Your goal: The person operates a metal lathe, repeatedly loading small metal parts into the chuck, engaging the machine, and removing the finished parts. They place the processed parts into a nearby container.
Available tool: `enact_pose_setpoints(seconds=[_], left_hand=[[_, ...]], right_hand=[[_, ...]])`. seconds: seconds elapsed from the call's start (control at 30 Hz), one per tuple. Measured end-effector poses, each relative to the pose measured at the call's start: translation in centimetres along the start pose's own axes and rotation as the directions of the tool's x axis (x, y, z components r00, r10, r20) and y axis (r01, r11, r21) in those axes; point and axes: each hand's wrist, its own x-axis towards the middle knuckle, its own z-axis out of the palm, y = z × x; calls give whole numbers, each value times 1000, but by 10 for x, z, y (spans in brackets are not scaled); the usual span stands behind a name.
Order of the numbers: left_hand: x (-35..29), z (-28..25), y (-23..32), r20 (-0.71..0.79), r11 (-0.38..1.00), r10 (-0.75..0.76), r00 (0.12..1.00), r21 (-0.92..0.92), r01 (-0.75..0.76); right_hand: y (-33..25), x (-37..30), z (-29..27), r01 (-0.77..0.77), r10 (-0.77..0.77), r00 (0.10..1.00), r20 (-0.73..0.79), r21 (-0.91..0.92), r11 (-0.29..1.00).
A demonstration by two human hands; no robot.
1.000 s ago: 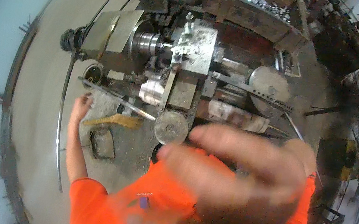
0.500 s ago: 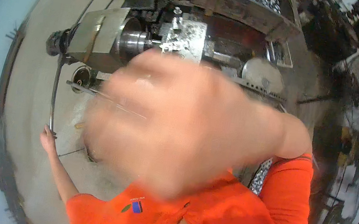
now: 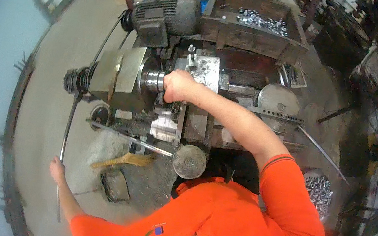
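Observation:
My left hand is closed round the lower part of a long metal lever, which hangs from the left end of a lathe's headstock. My right arm reaches across the lathe, and my right hand is a closed fist right at the front of the shiny round chuck. Whatever its fingers hold there is hidden behind the hand. Just beyond the fist lies the metal tool block, with an upright bolt at its left.
A finned motor and a wooden box of small metal parts stand behind the lathe. Round discs and rod handles jut out near me. A hand broom lies on the floor; more metal parts sit at right.
My right hand has moved from close in front of the camera down and away to the chuck. My left hand stays on the lever. The view has shifted, showing more of the lathe.

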Motion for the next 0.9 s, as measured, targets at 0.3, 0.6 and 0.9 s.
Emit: enact_pose_setpoints(seconds=[0.3, 0.6, 0.9], left_hand=[[-81, -14, 70, -29, 991, -26, 999, -131, 22], [-176, -36, 136, 99, 980, -126, 987, -145, 140], [-119, -19, 124, 542, 677, 314, 779, -703, 217]], right_hand=[[8, 6, 10, 36, -31, 995, -97, 51, 998], [10, 1, 8, 33, -33, 987, -158, 2, 999], [121, -53, -99, -350, 355, 855, -379, 84, 933]])
